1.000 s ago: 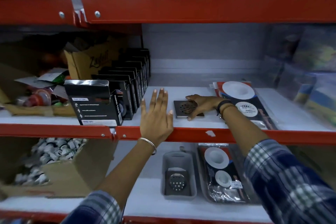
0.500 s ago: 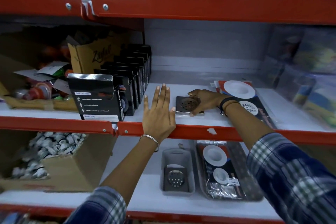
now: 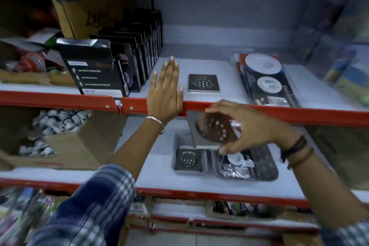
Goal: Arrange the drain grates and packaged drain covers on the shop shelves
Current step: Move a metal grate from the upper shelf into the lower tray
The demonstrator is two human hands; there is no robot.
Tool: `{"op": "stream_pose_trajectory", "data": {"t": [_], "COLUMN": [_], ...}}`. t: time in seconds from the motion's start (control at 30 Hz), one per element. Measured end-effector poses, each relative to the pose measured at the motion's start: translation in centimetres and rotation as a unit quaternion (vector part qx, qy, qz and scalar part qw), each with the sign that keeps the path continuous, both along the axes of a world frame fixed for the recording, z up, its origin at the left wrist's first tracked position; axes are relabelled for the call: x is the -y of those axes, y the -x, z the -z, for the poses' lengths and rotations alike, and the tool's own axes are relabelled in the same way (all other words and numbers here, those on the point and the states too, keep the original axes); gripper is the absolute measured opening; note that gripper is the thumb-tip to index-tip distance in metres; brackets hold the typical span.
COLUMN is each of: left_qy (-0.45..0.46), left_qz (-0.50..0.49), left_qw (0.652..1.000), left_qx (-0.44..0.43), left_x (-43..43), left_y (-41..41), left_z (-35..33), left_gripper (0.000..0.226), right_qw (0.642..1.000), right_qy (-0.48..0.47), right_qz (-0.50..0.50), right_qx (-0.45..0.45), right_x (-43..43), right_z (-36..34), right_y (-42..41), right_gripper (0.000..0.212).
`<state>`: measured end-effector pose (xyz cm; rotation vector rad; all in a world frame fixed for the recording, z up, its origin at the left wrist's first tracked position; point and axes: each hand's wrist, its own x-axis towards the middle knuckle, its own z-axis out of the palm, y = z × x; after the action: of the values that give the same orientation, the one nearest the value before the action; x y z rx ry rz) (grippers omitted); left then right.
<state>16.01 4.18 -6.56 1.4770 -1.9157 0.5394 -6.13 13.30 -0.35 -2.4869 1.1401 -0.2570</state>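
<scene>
The right hand (image 3: 253, 126) holds a square metal grate (image 3: 211, 130) tilted in the air, fingers on its top edge and thumb at the lower corner, just in front of the red shelf lip (image 3: 259, 111). The left hand (image 3: 164, 94) lies flat and open on the shelf, gripping nothing. Beyond the right hand a second grate (image 3: 204, 83) lies flat on that shelf; below it a third sits in a grey tray (image 3: 175, 166). The grate looks stiff, thin and fairly light, likely slick with hard corners, so pinching opposite edges seems safest. The packaged covers (image 3: 263, 78) look light and crinkly.
</scene>
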Motion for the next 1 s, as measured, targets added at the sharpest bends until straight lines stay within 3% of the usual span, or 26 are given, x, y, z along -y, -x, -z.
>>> {"op": "stream_pose_trajectory", "data": {"t": [0.13,0.3,0.43,0.6,0.7,0.8,1.0], "left_qy": [0.021,0.046,0.058,0.058,0.06,0.055,0.041], "left_qz": [-0.009,-0.009,-0.014,-0.012,-0.015,-0.019,-0.024], "left_qw": [1.0,0.999,0.998,0.998,0.998,0.998,0.999], "left_qx": [-0.017,-0.014,-0.009,-0.012,-0.009,-0.005,-0.001], "left_x": [0.2,0.7,1.0,1.2,1.2,1.1,0.7], "left_y": [0.1,0.0,-0.1,-0.1,-0.2,-0.2,-0.2], "left_z": [0.6,1.0,1.2,1.3,1.4,1.3,1.3], "left_gripper": [0.061,0.06,0.06,0.06,0.06,0.06,0.06], "right_qw": [0.999,0.987,0.971,0.959,0.962,0.973,0.99], "right_qy": [-0.041,-0.103,-0.137,-0.122,-0.086,-0.094,-0.13], "right_qz": [-0.004,0.081,0.086,0.091,0.09,0.1,0.055], "right_qx": [-0.032,-0.092,-0.178,-0.24,-0.242,-0.183,0.005], "right_x": [0.0,5.8,9.7,11.1,10.3,9.0,2.2], "right_z": [8.3,17.7,22.7,26.0,25.8,22.7,7.6], "right_y": [-2.0,-3.6,-5.4,-6.9,-6.9,-6.5,-2.8], "right_gripper": [0.087,0.085,0.093,0.087,0.083,0.082,0.066]}}
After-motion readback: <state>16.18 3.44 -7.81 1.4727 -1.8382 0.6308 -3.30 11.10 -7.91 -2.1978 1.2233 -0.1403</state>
